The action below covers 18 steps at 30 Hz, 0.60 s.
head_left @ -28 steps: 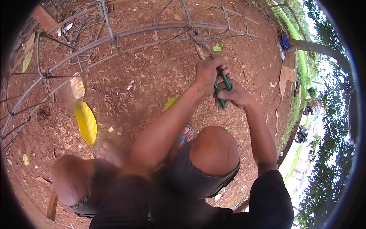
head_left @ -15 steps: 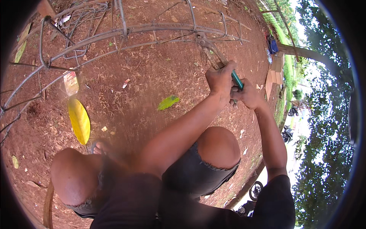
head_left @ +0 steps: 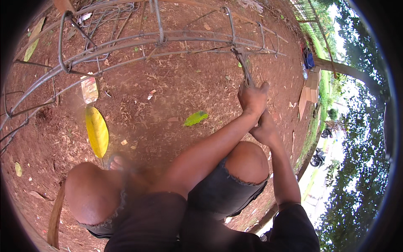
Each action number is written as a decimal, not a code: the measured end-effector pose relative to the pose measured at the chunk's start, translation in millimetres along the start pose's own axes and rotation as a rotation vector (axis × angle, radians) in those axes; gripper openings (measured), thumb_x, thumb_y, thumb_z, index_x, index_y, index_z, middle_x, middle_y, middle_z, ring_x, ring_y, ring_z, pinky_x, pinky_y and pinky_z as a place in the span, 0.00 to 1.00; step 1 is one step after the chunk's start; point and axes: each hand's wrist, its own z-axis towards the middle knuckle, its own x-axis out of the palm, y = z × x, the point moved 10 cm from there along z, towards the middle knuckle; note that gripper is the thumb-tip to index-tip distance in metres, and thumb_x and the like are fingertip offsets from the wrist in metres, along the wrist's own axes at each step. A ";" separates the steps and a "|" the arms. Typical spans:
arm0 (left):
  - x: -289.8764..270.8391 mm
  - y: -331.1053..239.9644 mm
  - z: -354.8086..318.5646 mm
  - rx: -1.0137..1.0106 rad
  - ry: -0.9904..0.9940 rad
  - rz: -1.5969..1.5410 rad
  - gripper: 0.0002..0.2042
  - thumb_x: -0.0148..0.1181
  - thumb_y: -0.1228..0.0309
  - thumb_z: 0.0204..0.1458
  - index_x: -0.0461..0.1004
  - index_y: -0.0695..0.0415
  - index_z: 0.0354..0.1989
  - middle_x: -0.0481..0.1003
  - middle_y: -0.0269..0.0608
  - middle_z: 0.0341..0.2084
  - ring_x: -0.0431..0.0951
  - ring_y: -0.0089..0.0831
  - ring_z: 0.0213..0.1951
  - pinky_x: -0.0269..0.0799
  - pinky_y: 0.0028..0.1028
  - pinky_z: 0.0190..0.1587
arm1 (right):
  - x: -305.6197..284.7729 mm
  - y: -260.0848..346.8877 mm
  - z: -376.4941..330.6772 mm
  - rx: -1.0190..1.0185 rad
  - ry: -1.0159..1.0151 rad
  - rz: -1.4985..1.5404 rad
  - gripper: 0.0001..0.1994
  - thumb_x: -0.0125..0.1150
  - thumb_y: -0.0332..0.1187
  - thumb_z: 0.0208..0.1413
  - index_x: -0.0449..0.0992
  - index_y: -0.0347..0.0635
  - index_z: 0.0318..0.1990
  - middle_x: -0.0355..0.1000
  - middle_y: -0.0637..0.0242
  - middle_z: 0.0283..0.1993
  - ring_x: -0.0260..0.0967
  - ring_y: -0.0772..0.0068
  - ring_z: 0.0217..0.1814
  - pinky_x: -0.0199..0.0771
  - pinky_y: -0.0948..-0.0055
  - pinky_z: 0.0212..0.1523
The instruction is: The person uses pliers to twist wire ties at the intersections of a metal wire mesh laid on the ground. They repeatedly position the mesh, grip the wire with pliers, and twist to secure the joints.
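Red-brown bare earth (head_left: 176, 101), strewn with dry grass bits and chips, fills most of the view; this is outdoors, with trees and sky curving along the right edge and a strip of green grass beside the dirt. A cage of bent steel rods (head_left: 159, 40) lies on the ground across the top of the plot, its long bars tied to hoops with thin wire.

The left hand (head_left: 253, 98) is clenched in a fist around a tool or wire end just below a tied joint (head_left: 240, 52) on the cage's near bar; what it grips is mostly hidden inside the fist. The right hand (head_left: 263, 128) sits directly under and against the left, closed too, though what it holds cannot be made out. Both forearms cross above the person's bare knees, which poke through torn dark shorts.

On the earth nearer the person lie a yellow leaf (head_left: 97, 131), at the left, and a smaller green leaf (head_left: 195, 118), near the middle, well apart from each other. A crumpled wrapper (head_left: 89, 89) rests just above the yellow leaf, under the cage's rods. At the far right edge of the dirt are cardboard pieces (head_left: 308, 90) and something blue (head_left: 309, 60), with a parked motorbike (head_left: 319, 157) beyond on the paved path.
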 end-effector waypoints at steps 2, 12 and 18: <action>-2.2 -2.4 3.7 0.011 0.035 0.072 0.15 0.66 0.64 0.41 0.67 0.60 0.16 0.68 0.38 0.12 0.66 0.29 0.17 0.64 0.34 0.23 | 10.2 -7.8 5.8 0.133 -0.080 0.017 0.30 0.67 0.34 0.40 0.64 0.31 0.52 0.72 0.45 0.45 0.73 0.50 0.46 0.71 0.55 0.44; -4.7 -28.1 -10.7 -0.017 0.335 -0.084 0.23 0.69 0.54 0.39 0.72 0.63 0.30 0.75 0.44 0.22 0.76 0.32 0.24 0.72 0.31 0.30 | 28.1 -51.1 28.2 0.181 0.604 1.112 0.35 0.72 0.35 0.38 0.61 0.29 0.52 0.73 0.59 0.26 0.72 0.67 0.19 0.77 0.69 0.25; -42.3 -56.8 -23.0 -0.014 0.043 0.734 0.26 0.67 0.49 0.44 0.71 0.66 0.29 0.73 0.46 0.22 0.76 0.32 0.27 0.72 0.33 0.30 | 39.3 7.5 17.0 0.183 0.718 1.031 0.34 0.66 0.30 0.45 0.55 0.31 0.59 0.71 0.55 0.34 0.74 0.67 0.34 0.78 0.67 0.38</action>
